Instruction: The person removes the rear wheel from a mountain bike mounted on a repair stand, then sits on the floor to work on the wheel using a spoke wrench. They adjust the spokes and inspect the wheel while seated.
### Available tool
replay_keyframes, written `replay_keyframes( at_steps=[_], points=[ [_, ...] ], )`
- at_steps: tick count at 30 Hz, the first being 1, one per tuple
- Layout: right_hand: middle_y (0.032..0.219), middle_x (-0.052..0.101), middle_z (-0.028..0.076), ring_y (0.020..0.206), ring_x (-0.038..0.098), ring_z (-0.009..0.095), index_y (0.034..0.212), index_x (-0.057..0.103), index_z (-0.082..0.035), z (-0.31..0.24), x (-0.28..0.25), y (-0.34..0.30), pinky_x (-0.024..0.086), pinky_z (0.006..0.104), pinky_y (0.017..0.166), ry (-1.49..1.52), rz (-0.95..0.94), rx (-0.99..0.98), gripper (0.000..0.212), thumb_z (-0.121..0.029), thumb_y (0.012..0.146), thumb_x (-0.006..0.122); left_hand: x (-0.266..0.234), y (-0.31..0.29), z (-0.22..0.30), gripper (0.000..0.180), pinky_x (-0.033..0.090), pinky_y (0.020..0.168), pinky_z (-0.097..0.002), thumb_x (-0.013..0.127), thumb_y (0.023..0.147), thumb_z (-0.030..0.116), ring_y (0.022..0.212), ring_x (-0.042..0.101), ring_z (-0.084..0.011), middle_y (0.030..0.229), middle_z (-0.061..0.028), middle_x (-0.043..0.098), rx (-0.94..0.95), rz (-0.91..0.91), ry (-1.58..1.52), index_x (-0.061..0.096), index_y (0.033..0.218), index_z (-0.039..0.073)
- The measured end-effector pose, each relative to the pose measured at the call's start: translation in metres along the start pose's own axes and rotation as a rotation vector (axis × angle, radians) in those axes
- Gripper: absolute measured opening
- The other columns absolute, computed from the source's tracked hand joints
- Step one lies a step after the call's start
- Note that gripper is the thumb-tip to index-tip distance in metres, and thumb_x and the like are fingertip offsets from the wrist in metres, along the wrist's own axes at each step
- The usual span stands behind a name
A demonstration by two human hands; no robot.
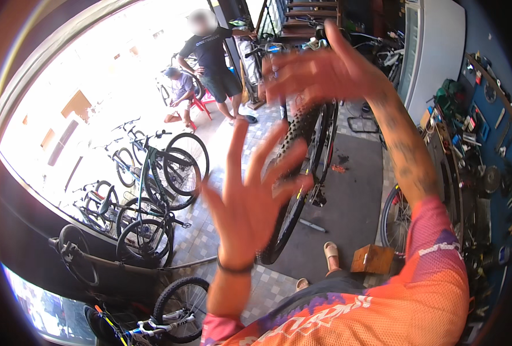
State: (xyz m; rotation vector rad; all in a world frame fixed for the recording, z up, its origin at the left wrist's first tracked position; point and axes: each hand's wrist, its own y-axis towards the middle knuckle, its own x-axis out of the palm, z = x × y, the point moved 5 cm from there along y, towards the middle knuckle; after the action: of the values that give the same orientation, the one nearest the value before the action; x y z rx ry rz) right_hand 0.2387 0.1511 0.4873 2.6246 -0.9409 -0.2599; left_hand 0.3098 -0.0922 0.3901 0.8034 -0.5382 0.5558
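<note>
Both my hands are raised in the air with nothing in them. My left hand (247, 199) is spread wide, palm outward, with a dark band at its wrist. Higher up and further right, my right hand (325, 75) is stretched out sideways with its thumb up; motion smears its fingers. Behind and below them stands a bicycle with a knobby tire (302, 130), nearest to both hands. They hide much of its frame and handlebar. Whether any finger touches the tire, I cannot tell; both hands appear to be above it.
A dark mat (354, 202) lies under the bicycle, with a slim grey tool (312, 225) on it. Near my feet stands a wooden box (372, 260). Several parked bicycles (152, 179) line the left. Tools hang on a blue wall (501, 144). Two people are at the far doorway.
</note>
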Motion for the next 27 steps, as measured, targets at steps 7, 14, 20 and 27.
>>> replay_keyframes(
  at_steps=[7,14,20,27],
  points=[
    [0.159,0.034,0.040,0.141,0.051,0.049,0.165,0.011,0.004,0.109,-0.267,-0.021,0.044,0.0645,0.116,0.527,1.416,0.041,0.111,-0.072,0.098,0.056,-0.084,0.162,-0.042,0.095,0.041,0.121,-0.0619,0.033,0.107,0.070,0.148,0.041,-0.0497,0.168,-0.0306,0.022,-0.283,0.429,0.022,0.002,0.168,0.004],
    [0.156,0.044,0.034,0.140,0.053,0.045,0.162,0.018,0.005,0.162,-0.272,-0.020,0.047,0.0655,0.112,0.534,1.124,0.039,0.103,-0.073,0.102,0.048,-0.084,0.212,-0.073,0.100,0.049,0.115,-0.0619,0.037,0.106,0.070,0.147,0.044,-0.0465,0.166,-0.0322,0.022,-0.301,0.451,0.081,-0.009,0.168,0.006],
    [0.152,0.051,0.028,0.139,0.056,0.037,0.160,0.028,0.003,0.174,-0.263,-0.023,0.044,0.0563,0.113,0.520,1.081,0.050,0.092,-0.071,0.106,0.040,-0.074,0.242,-0.101,0.104,0.052,0.110,-0.0625,0.045,0.104,0.071,0.143,0.048,-0.0446,0.163,-0.0331,0.025,-0.302,0.489,0.168,-0.005,0.168,0.005],
    [0.149,0.055,0.025,0.136,0.059,0.035,0.155,0.036,0.004,0.175,-0.264,-0.028,0.047,0.0537,0.114,0.471,1.067,0.060,0.083,-0.065,0.108,0.041,-0.084,0.249,-0.121,0.103,0.056,0.106,-0.0581,0.052,0.103,0.067,0.135,0.053,-0.0435,0.153,-0.0326,0.035,-0.222,0.535,0.218,0.007,0.165,-0.001]
  ],
)
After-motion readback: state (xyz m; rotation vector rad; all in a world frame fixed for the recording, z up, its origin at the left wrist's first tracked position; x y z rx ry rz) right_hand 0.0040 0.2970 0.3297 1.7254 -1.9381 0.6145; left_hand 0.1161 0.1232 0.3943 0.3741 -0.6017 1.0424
